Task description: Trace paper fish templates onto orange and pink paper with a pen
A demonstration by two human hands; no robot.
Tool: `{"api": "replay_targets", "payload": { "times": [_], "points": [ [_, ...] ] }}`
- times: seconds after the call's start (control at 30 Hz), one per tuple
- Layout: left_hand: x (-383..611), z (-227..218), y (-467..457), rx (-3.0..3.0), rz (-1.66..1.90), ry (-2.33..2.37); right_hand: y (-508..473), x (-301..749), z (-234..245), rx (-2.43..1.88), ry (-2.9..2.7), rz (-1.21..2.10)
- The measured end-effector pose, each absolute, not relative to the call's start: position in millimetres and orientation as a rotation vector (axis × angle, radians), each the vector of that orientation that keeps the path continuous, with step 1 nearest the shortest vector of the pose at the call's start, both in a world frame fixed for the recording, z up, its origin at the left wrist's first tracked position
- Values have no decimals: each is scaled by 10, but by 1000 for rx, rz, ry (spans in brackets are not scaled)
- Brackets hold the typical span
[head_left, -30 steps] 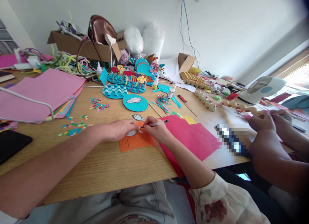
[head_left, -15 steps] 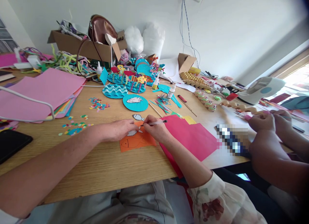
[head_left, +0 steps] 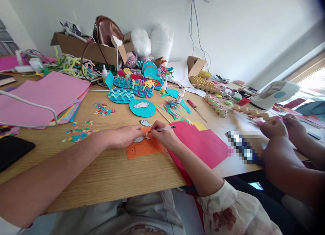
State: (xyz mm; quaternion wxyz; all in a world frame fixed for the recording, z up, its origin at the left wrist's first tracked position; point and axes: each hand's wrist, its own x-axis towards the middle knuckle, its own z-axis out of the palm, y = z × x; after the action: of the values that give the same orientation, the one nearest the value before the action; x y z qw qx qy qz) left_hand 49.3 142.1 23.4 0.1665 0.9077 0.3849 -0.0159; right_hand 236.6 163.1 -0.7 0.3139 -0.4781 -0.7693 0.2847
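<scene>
A white paper fish cutout [head_left: 139, 139] lies on a sheet of orange paper [head_left: 132, 153], which bears a fish outline drawn in dark line. My left hand [head_left: 127, 135] presses the cutout down at its upper edge, fingers bent close together and partly covering it. Pinched in my right hand [head_left: 162, 136] is a pen [head_left: 166, 128] with a clear barrel and dark end cap; its tip meets the orange paper by the cutout's tail. Just above the sheet is another small paper fish [head_left: 144, 123]. Red paper [head_left: 200, 145] lies beside my right wrist.
A blue disc [head_left: 142, 107] carries a white fish cutout. Behind it stand glue bottles [head_left: 180, 95] and blue fish crafts [head_left: 121, 95]. Confetti dots [head_left: 80, 133], pink paper [head_left: 45, 98] and a black phone [head_left: 15, 152] lie left. Another person's hands [head_left: 276, 128] work at right.
Almost nothing differs. My hands and the pen stay in the same place over the orange paper; the other person's hands at right have shifted slightly.
</scene>
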Motion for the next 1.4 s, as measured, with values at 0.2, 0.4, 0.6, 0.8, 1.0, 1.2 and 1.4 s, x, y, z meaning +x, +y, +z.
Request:
{"api": "replay_targets", "payload": {
  "times": [0.2, 0.4, 0.6, 0.8, 1.0, 1.2, 1.4],
  "points": [
    [494, 239, 1412, 2581, -27, 1071, 1619, 2361, 20, -1288, -2029, 764],
    [507, 283, 1394, 2555, -63, 1094, 1619, 2352, 15, -1268, -2042, 802],
    [512, 267, 1394, 2547, -56, 1102, 1619, 2334, 28, -1247, -2045, 881],
    [490, 243, 1390, 2564, -2, 1074, 1658, 2363, 29, -1293, -1984, 870],
    [495, 221, 1391, 2564, -20, 1094, 1671, 2358, 10, -1284, -1999, 872],
    [487, 183, 1406, 2562, 1, 1090, 1664, 2349, 20, -1289, -2018, 870],
    [504, 217, 1378, 2558, -14, 1107, 1640, 2310, 68, -1261, -2040, 944]
  ]
}}
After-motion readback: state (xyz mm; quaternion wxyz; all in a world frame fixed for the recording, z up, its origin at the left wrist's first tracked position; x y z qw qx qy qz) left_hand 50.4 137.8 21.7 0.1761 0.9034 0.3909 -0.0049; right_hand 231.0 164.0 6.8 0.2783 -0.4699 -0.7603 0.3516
